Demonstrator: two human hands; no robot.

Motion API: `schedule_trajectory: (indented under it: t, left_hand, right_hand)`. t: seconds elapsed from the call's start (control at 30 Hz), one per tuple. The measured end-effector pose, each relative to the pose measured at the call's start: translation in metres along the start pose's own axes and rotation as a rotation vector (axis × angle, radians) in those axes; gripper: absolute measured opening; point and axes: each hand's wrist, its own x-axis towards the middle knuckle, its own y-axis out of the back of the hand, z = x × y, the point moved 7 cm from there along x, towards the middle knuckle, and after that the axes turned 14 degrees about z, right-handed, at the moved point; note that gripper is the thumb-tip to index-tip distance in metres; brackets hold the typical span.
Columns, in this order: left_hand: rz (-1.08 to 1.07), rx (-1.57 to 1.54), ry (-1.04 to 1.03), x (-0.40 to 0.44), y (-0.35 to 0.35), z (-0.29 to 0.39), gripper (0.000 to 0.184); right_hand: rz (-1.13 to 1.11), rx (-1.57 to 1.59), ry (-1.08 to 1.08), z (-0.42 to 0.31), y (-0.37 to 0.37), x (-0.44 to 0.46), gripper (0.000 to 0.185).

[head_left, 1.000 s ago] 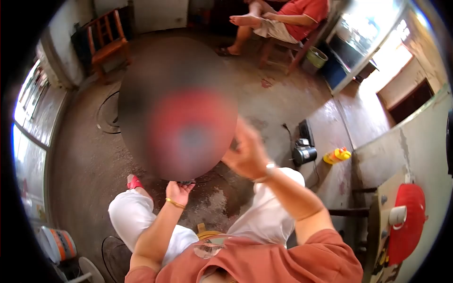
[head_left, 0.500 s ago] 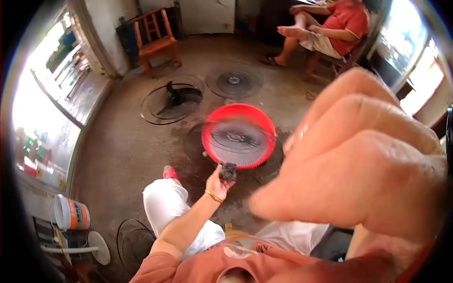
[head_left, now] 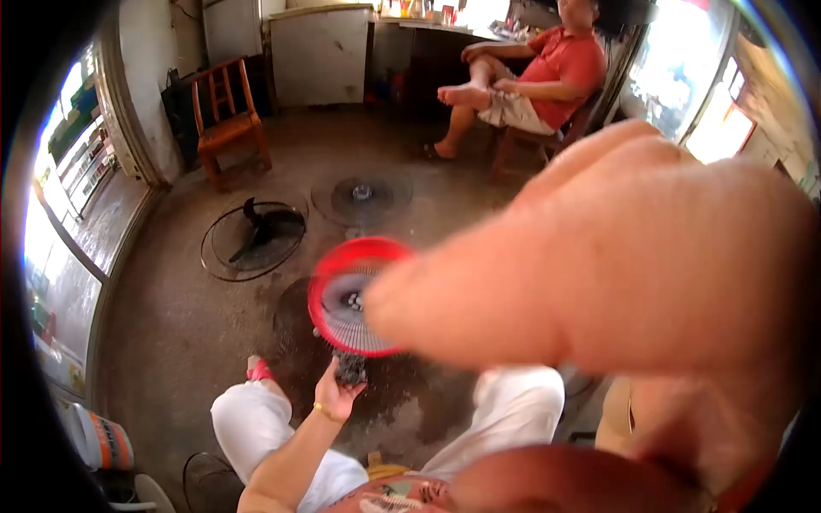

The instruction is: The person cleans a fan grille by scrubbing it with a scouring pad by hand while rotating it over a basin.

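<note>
My left hand [head_left: 338, 398], wearing a yellow bracelet, is closed around a dark grey, wiry scouring pad [head_left: 350, 368] in front of my knees. Just beyond it stands a red basin [head_left: 338, 255] with a round fan guard [head_left: 342, 323] in it; my other hand covers part of both. Very large and near the camera, my right hand [head_left: 590, 256] is raised with its fingers curled in; whatever it may hold is hidden. Farther off on the floor lie a black fan blade [head_left: 255, 232] inside a wire ring and another round fan guard [head_left: 363, 193].
A wooden chair [head_left: 229, 128] stands at the back left. A person in a red shirt [head_left: 564, 68] sits at the back right, one leg crossed. A white and orange bucket [head_left: 101, 440] is at the lower left. Wet patches darken the floor around the basin.
The view has tilted up and turned right, so the basin and chair appear farther left. My right hand has shifted across the view and now covers the basin's right side. My left hand still holds the pad.
</note>
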Motion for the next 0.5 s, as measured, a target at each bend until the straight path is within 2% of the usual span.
schedule_trajectory:
  t: [0.27,0.5]
  left_hand:
    - [0.044,0.029,0.018,0.004,0.006,-0.003,0.029]
    - [-0.012,-0.002,0.005,0.011,0.002,-0.002,0.028]
  right_hand:
    - [0.155,0.048,-0.087,0.004,-0.022,-0.012,0.022]
    - [0.200,0.088,-0.143,-0.006,-0.032,-0.008,0.022]
